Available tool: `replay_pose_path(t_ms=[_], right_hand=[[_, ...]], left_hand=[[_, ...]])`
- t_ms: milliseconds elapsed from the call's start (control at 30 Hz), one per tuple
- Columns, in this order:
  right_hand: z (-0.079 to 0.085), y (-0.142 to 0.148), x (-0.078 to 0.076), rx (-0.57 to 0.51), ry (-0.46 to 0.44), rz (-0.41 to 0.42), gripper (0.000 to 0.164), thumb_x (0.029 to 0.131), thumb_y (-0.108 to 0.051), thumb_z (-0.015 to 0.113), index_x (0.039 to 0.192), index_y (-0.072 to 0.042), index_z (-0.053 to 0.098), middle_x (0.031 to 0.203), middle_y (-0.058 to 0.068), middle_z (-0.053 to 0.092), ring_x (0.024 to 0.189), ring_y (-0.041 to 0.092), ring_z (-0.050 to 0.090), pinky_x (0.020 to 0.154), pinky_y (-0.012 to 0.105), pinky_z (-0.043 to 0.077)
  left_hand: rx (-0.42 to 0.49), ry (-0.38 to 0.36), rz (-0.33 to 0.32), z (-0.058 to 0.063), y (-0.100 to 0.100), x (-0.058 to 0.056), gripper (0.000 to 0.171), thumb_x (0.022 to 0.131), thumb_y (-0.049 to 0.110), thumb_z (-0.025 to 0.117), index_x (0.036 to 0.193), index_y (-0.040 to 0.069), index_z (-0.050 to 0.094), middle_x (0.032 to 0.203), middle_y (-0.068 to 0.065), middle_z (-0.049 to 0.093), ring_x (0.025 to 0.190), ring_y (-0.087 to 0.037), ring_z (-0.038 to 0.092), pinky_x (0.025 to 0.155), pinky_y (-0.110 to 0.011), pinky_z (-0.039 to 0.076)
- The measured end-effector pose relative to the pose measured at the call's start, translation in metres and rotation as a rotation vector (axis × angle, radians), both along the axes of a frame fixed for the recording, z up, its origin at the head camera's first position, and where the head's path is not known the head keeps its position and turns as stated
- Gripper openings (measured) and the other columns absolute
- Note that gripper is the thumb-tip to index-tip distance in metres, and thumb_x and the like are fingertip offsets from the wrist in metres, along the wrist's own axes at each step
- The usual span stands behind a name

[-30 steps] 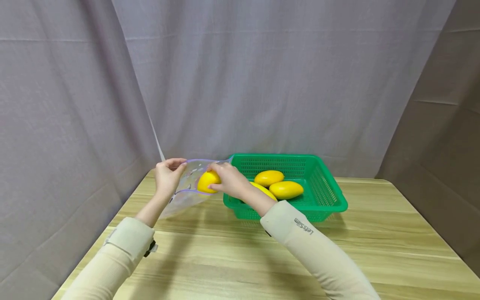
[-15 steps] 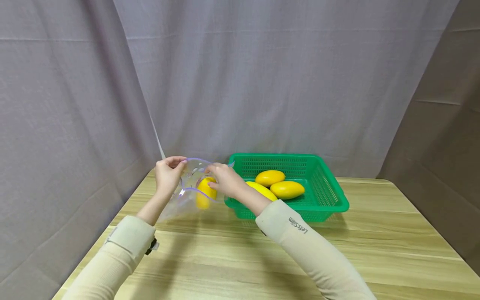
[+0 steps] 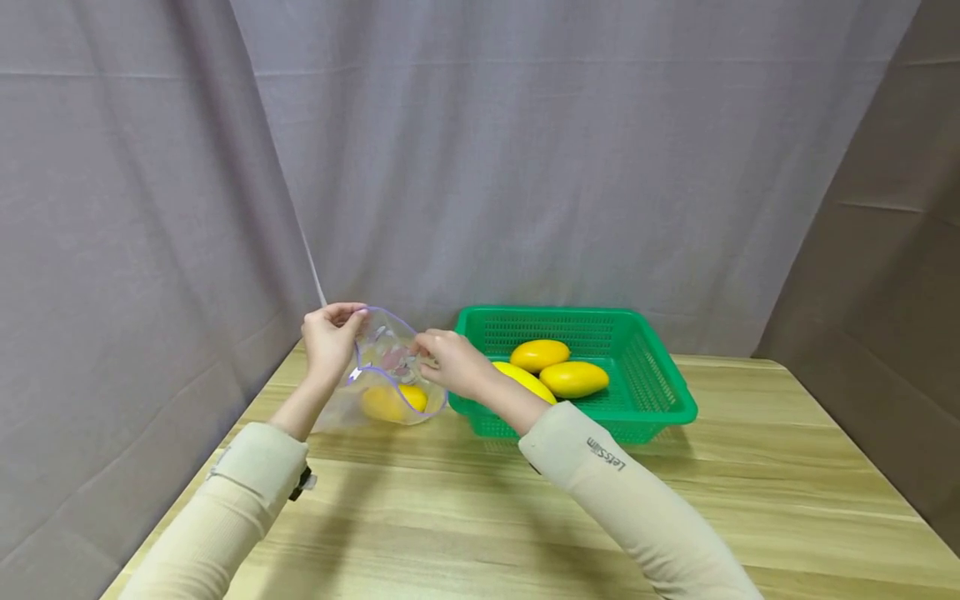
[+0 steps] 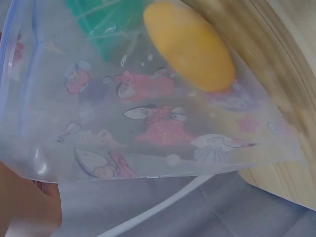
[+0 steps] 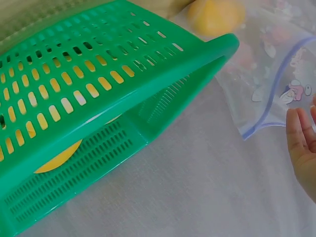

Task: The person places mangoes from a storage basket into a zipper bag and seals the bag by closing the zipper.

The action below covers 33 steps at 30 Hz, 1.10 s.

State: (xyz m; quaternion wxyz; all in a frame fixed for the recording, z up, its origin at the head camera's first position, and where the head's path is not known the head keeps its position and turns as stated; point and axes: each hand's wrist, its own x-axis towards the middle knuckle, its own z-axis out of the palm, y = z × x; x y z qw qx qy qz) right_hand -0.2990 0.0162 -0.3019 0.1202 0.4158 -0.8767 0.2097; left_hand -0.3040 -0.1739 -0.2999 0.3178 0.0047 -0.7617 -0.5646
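Note:
A clear zip bag [image 3: 341, 414] with a purple-edged mouth and printed cartoon figures hangs gaping at the table's left side. At its top left corner my left hand [image 3: 330, 340] pinches the rim between thumb and fingers. One yellow mango [image 4: 190, 47] lies inside the bag, seen through the film in the left wrist view. My right hand [image 3: 453, 362] is at the bag's mouth with nothing in its grasp; in the right wrist view its fingers [image 5: 296, 131] look fairly straight. Whether they touch the film cannot be told.
Just right of the bag stands a green plastic basket [image 3: 652, 371], its left rim under my right forearm. Several yellow mangoes [image 3: 573, 379] lie in it. A wooden table [image 3: 450, 517] carries everything, with grey curtains [image 3: 525, 167] behind and at the sides.
The mango has left my right hand and dropped down into the bag, where it now lies on its side. The bag's mouth has spread wider, and my left hand has shifted slightly up and left.

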Motion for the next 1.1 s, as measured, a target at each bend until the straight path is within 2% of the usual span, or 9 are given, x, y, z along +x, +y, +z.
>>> replay_pose_path(t_ms=[200, 300, 400, 500, 600, 733, 900, 1100], right_hand=[[-0.005, 0.003, 0.004, 0.09, 0.049, 0.114, 0.017, 0.088, -0.018, 0.067, 0.097, -0.004, 0.065, 0.097, 0.007, 0.067, 0.09, 0.02, 0.064, 0.08, 0.026, 0.053], [-0.01, 0.003, 0.006, 0.172, 0.125, 0.175, 0.021, 0.086, -0.022, 0.07, 0.096, -0.004, 0.067, 0.097, 0.006, 0.068, 0.088, 0.018, 0.065, 0.079, 0.025, 0.053], [-0.014, 0.003, 0.008, 0.252, 0.205, 0.197, 0.022, 0.083, -0.022, 0.072, 0.095, -0.004, 0.069, 0.094, 0.006, 0.067, 0.086, 0.016, 0.063, 0.079, 0.024, 0.053], [-0.017, 0.003, 0.008, 0.334, 0.282, 0.181, 0.015, 0.082, -0.017, 0.072, 0.092, -0.007, 0.069, 0.088, 0.002, 0.065, 0.084, 0.015, 0.06, 0.076, 0.023, 0.052], [-0.02, 0.004, 0.008, 0.362, 0.327, 0.149, 0.004, 0.083, -0.012, 0.07, 0.085, -0.009, 0.068, 0.081, -0.001, 0.063, 0.08, 0.013, 0.058, 0.072, 0.02, 0.05], [-0.02, 0.001, 0.005, 0.3, 0.401, 0.093, 0.01, 0.084, -0.009, 0.069, 0.075, -0.009, 0.067, 0.071, -0.002, 0.06, 0.068, 0.011, 0.05, 0.065, 0.018, 0.045], [-0.013, -0.007, -0.001, 0.229, 0.546, -0.002, 0.012, 0.085, -0.003, 0.066, 0.075, -0.009, 0.069, 0.072, -0.002, 0.064, 0.066, 0.012, 0.045, 0.065, 0.021, 0.039], [0.004, -0.014, -0.002, 0.185, 0.54, -0.038, 0.015, 0.086, 0.003, 0.06, 0.085, -0.007, 0.071, 0.078, 0.0, 0.065, 0.071, 0.017, 0.049, 0.07, 0.024, 0.043]], left_hand=[[0.001, -0.009, 0.022, -0.002, -0.005, -0.002, 0.014, 0.087, 0.001, 0.062, 0.092, -0.01, 0.069, 0.092, -0.028, 0.069, 0.052, 0.011, 0.056, 0.056, -0.01, 0.051], [0.001, -0.01, 0.037, -0.002, -0.008, -0.003, 0.014, 0.086, 0.002, 0.062, 0.091, -0.009, 0.069, 0.091, -0.026, 0.07, 0.05, 0.01, 0.056, 0.054, -0.01, 0.051], [-0.01, -0.005, 0.052, -0.002, -0.011, -0.004, 0.014, 0.086, 0.003, 0.063, 0.091, -0.009, 0.07, 0.088, -0.025, 0.07, 0.05, 0.011, 0.055, 0.053, -0.01, 0.05], [-0.027, -0.002, 0.061, -0.002, -0.014, -0.003, 0.014, 0.085, 0.003, 0.064, 0.09, -0.009, 0.07, 0.083, -0.021, 0.072, 0.049, 0.013, 0.053, 0.052, -0.008, 0.048], [-0.037, -0.015, 0.056, -0.002, -0.017, -0.003, 0.014, 0.085, 0.003, 0.064, 0.09, -0.009, 0.07, 0.072, -0.01, 0.072, 0.049, 0.013, 0.052, 0.051, -0.006, 0.046], [-0.008, -0.05, 0.023, -0.003, -0.023, -0.002, 0.016, 0.086, 0.002, 0.063, 0.092, -0.011, 0.069, 0.063, 0.009, 0.066, 0.05, 0.011, 0.054, 0.052, -0.007, 0.047], [0.054, -0.095, 0.014, 0.002, -0.027, -0.005, 0.019, 0.087, 0.004, 0.061, 0.098, -0.011, 0.067, 0.058, 0.021, 0.059, 0.053, 0.009, 0.057, 0.056, -0.009, 0.05], [0.157, -0.119, 0.001, 0.015, -0.034, -0.01, 0.023, 0.089, 0.002, 0.059, 0.105, -0.014, 0.064, 0.053, 0.025, 0.056, 0.053, 0.006, 0.06, 0.061, -0.016, 0.055]])
